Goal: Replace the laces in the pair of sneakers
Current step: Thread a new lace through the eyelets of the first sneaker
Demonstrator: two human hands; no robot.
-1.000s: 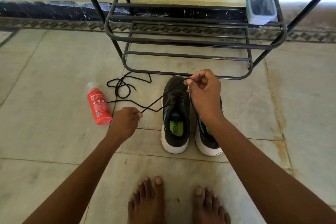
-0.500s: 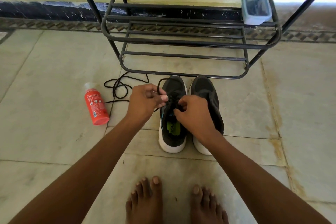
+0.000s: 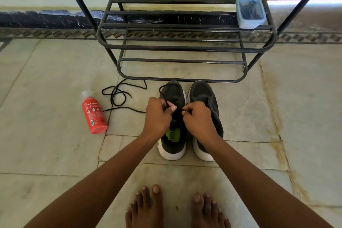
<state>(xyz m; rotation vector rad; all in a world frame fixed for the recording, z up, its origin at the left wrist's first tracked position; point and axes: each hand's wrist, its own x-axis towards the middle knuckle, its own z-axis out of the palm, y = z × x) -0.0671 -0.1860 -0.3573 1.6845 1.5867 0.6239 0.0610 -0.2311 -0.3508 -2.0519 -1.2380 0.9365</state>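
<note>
both hands over the left sneaker [image 3: 173,116] on the floor – left hand [image 3: 157,116] and right hand [image 3: 199,118] each pinch the black lace [image 3: 163,96]; right sneaker [image 3: 204,102] touching beside it.

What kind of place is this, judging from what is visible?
Probably a home entryway or a corridor with shoe storage. A black metal shoe rack stands against the wall, a pair of sneakers sits before it on a stone tile floor, and the person is barefoot.
</note>
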